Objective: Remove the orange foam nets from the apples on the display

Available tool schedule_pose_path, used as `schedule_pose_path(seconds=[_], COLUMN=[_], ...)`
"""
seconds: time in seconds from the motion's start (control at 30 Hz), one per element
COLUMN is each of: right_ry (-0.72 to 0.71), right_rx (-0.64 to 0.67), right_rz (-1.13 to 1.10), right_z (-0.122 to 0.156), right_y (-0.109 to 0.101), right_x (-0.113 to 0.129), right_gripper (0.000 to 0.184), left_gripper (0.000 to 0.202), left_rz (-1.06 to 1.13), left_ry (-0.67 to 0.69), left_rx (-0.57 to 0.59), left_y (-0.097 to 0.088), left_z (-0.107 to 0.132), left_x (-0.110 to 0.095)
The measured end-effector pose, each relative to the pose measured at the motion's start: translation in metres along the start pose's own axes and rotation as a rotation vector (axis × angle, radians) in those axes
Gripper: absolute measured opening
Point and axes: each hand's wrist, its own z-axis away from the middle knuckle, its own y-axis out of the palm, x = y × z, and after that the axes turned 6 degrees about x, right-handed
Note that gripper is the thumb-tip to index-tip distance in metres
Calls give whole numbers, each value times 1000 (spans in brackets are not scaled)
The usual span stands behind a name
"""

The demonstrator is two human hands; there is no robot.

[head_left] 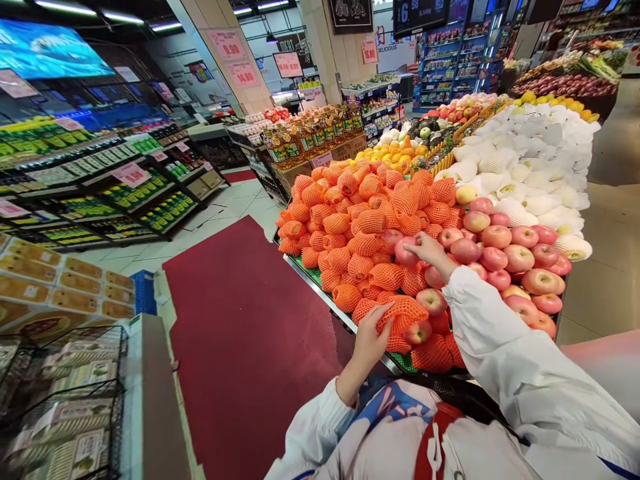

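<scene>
My right hand [431,249] reaches over the display with its fingers closed on a red apple [406,252], among fruit in orange foam nets. Nearer to me, my left hand [373,332] has its thumb and fingers on an orange foam net [406,313]. A bare apple [418,332] pokes out just beside that net. Another uncovered apple [432,302] lies between my two hands. To the right sits a heap of bare apples [520,259], and on the left is a pile of net-wrapped fruit [345,220].
White foam-wrapped fruit [530,160] covers the back right of the stand. Oranges [395,155] and oil bottles [320,130] stand behind. A dark red mat [240,347] lies on the floor to the left, beside a wire rack [75,400] of packages.
</scene>
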Motion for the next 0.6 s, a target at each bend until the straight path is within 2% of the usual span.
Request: schedule_pose_path(seconds=[0.1, 0.2, 0.3, 0.33, 0.37, 0.4, 0.43, 0.47, 0.5, 0.57, 0.6], right_ry=[16, 10, -155, -243, -312, -356, -383, -382, -334, -181, -116], right_rx=[27, 9, -78, -78, 2, 131, 264, 340, 325, 209, 199], right_rz=[86, 151, 69, -22, -113, -183, -219, -227, -219, -160, -136], right_z=[1, 22, 78, 103, 132, 161, 190, 219, 248, 304, 332], right_y=[16, 11, 5, 4, 3, 2, 0, -4, -9, -23, -30], right_x=[-1, 0, 5, 5, 2, -3, -11, -23, -38, -72, -88], right_gripper=[30, 29, 41, 45, 49, 55, 63, 72, 75, 51, 42], left_gripper=[35, 35, 30, 26, 22, 20, 19, 21, 25, 39, 45], left_rz=[11, 35, 89, 105, 115, 123, 132, 150, 183, 269, 304], left_ry=[-36, -74, -117, -118, -106, -83, -48, 0, 59, 180, 228], left_rx=[-5, -18, -60, -49, -8, 63, 171, 306, 458, 755, 880], left_y=[-3, -3, 2, 4, 7, 9, 11, 14, 16, 20, 23], left_z=[3, 3, -1, -2, -3, -5, -7, -9, -11, -17, -20], left_x=[4, 4, -2, -6, -10, -16, -21, -27, -34, -44, -47])
